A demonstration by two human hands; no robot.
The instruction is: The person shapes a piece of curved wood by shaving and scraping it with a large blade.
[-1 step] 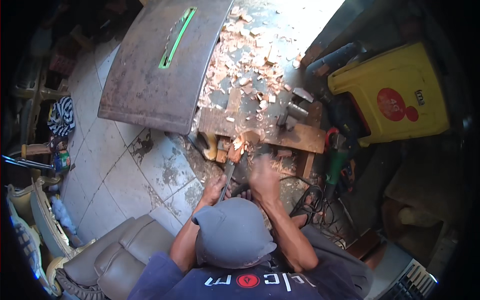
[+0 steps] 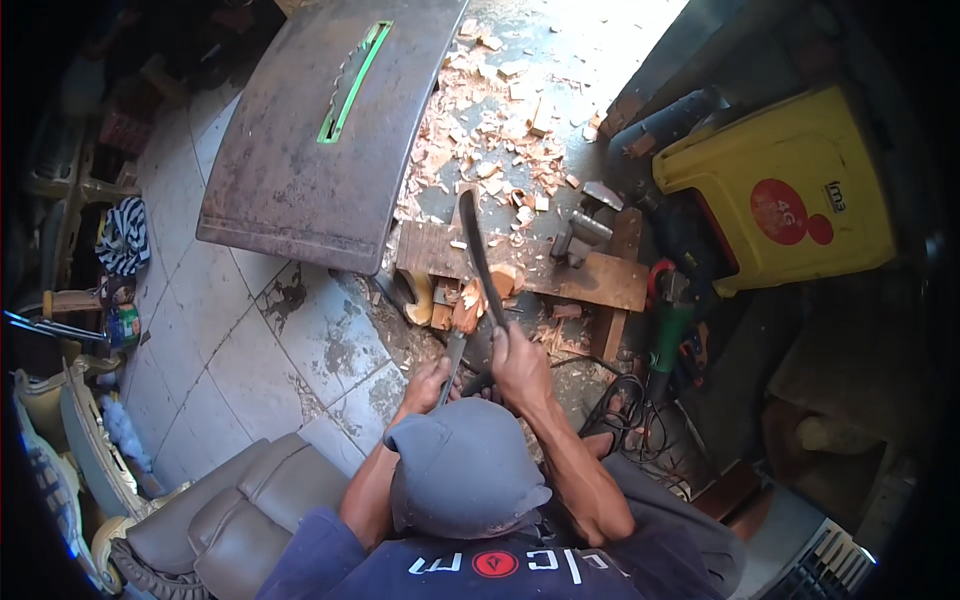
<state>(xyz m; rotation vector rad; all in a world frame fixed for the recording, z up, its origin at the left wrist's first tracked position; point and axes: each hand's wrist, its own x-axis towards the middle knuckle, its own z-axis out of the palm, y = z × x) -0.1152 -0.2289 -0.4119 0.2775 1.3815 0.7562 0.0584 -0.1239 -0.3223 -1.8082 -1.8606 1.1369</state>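
My left hand (image 2: 428,380) is closed round a long grey steel chisel (image 2: 451,362), whose far end meets a reddish wooden piece (image 2: 466,312) with splintered, pale shavings on it. The piece rests at the near edge of the wooden boards (image 2: 560,262). My right hand (image 2: 515,365) grips a long, dark, slightly curved bar (image 2: 480,255), held slanting forward over the boards just right of the wooden piece. Whether it touches anything I cannot tell.
A brown metal table (image 2: 290,170) with a green slot stands at front left, beside heaped wood chips (image 2: 515,120). At right are metal blocks (image 2: 585,232), a yellow plastic stool (image 2: 810,150), a green power tool (image 2: 664,335) and cables (image 2: 630,405). A grey padded seat (image 2: 250,500) is lower left.
My right hand, blurred in the earlier frame, has shifted slightly toward me and left; the dark bar now shows clearly slanting forward. My left hand and the chisel look nearly unchanged.
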